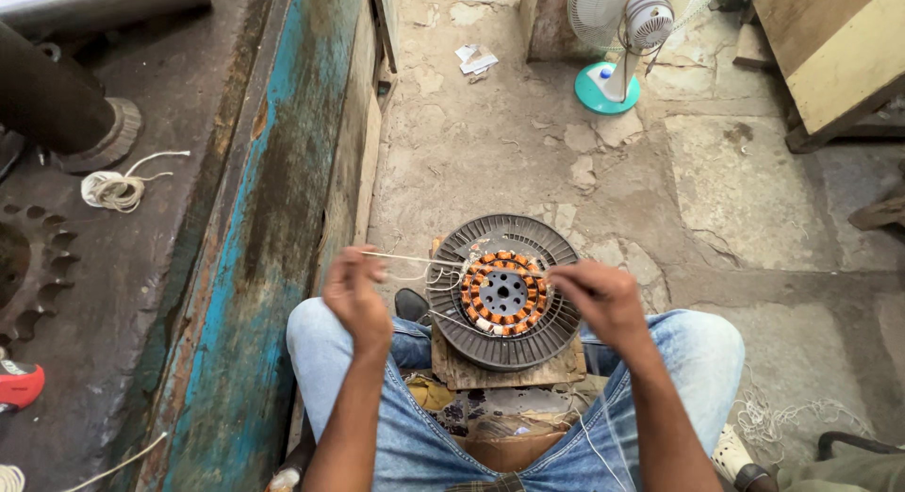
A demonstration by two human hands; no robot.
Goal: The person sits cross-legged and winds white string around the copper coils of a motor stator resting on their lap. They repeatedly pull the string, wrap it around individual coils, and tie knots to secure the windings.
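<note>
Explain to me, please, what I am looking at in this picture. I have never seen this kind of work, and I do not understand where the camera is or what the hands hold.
The camera sits on a person's head and looks down, so you see that person's own arms and knees in blue jeans. The person sits low over a cracked stone floor.

Between the knees, on a small wooden board, lies a round dark ribbed disc. In its middle is a ring of copper wire coils, orange-brown, as in an electric motor.

The left hand pinches a thin white string and pulls it sideways from the coils. The right hand is closed over the ring's right edge; what it pinches is hidden.

Farther off stand a white fan on a teal base, and, at left, a worn blue bench with a string bundle.
</note>
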